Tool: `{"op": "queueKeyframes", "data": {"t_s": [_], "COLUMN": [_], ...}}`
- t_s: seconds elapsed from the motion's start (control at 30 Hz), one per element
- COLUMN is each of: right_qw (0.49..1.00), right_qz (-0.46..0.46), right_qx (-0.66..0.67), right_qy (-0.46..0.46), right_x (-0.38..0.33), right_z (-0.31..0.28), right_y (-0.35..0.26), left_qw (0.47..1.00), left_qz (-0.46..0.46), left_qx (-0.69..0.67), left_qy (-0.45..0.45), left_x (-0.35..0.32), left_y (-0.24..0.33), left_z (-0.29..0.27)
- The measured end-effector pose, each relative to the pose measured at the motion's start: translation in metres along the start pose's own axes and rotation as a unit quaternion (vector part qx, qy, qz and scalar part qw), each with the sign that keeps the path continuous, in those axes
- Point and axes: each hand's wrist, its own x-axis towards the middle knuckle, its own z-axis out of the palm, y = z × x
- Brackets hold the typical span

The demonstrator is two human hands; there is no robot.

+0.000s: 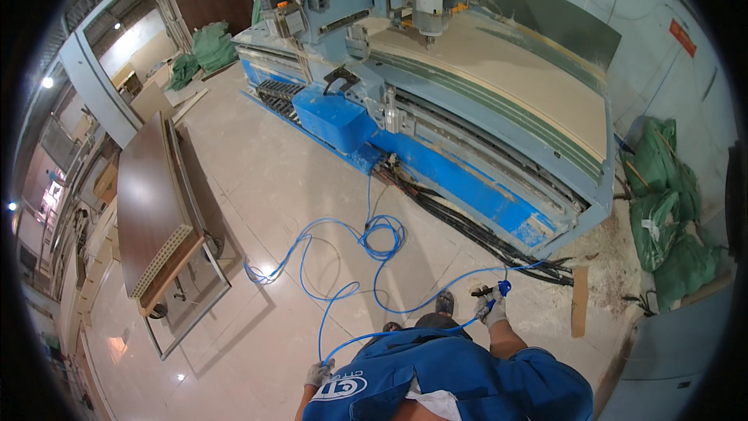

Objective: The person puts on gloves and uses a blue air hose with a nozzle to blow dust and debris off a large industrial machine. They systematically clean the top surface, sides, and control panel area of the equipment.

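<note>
In my gloved right hand point(492, 313) is an air blow gun point(503, 288) with blue and black parts, held in front of my body at the right. A blue air hose point(379, 334) runs from it across my front to my gloved left hand point(319, 374), whose fingers are closed round the hose low at the left. Beyond my hands, more of the hose lies in loose loops point(383, 238) on the tiled floor. It reaches up to the base of a large blue and grey CNC router point(460, 179).
The router's bed carries a tan board point(499, 70) under the spindle point(431, 0). Black cables point(499, 243) lie along its base. At the left stands a wheeled cart point(222, 284) with dark brown panels point(144, 210). Green sacks point(666, 203) and a cardboard strip point(580, 302) are at the right.
</note>
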Motion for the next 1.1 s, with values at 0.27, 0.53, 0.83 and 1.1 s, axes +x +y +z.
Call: {"op": "queueKeyframes", "data": {"t_s": [0.27, 0.53, 0.83, 1.1], "right_qw": [0.998, 0.99, 0.982, 0.974], "right_qz": [0.005, -0.075, -0.112, -0.222], "right_qx": [0.021, 0.095, 0.119, 0.028], "right_qy": [0.055, 0.076, 0.099, 0.045], "right_x": [0.004, 0.001, 0.019, 0.027], "right_z": [0.004, 0.024, 0.011, 0.026], "right_y": [0.004, 0.007, 0.006, -0.059], "left_qw": [1.0, 0.999, 0.999, 0.981], "left_qz": [0.012, -0.026, -0.029, 0.091], "left_qx": [0.003, 0.029, 0.029, 0.167], "left_qy": [0.004, 0.02, 0.001, -0.032], "left_x": [-0.007, -0.018, -0.008, -0.008], "left_y": [0.011, 0.032, 0.02, 0.042], "left_z": [-0.007, -0.012, -0.008, -0.005]}}
